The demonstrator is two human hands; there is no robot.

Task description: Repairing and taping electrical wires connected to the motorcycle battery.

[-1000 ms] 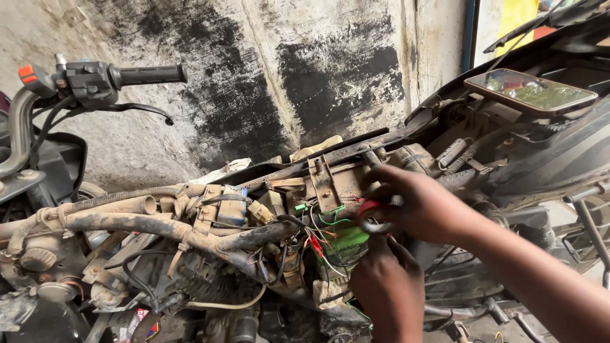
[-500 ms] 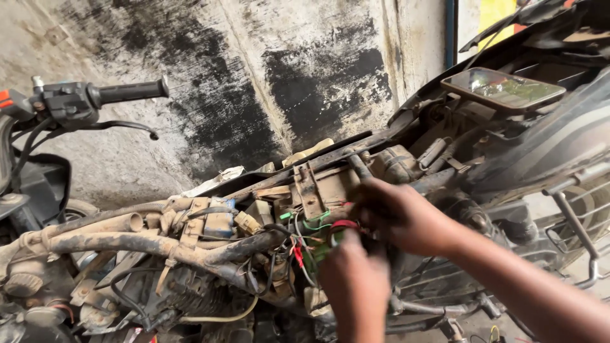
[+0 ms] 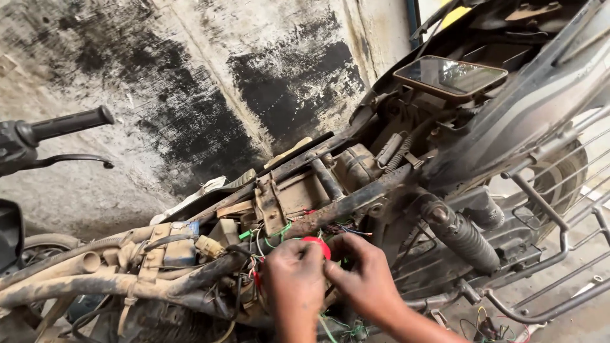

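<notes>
Both hands are working at the exposed wiring of a stripped motorcycle frame (image 3: 356, 197). The left hand (image 3: 293, 279) and the right hand (image 3: 365, 279) are meeting knuckle to knuckle, with a red round piece (image 3: 318, 244) sitting between and just above their fingertips. The left fingers are curling closed against the near side of the red piece; the right fingers are pinching toward it from the far side. Whether one hand alone is bearing it cannot be told, since the fingers are covering its lower half.

Relative to the hands, the red piece is lying straight ahead and slightly up, touching both. Only its rounded top is showing, so its long axis cannot be read. Neither hand is clearly nearer; the left thumb is appearing marginally closer to its top.

Green wires (image 3: 276, 232) are running up and leftward from the left hand toward a tan connector block (image 3: 208, 246). More loose wiring (image 3: 340, 327) is hanging directly below the hands. A rear shock absorber (image 3: 460, 235) is lying to the right of the right hand, well apart. A handlebar grip (image 3: 67, 124) is standing far to the left.
</notes>
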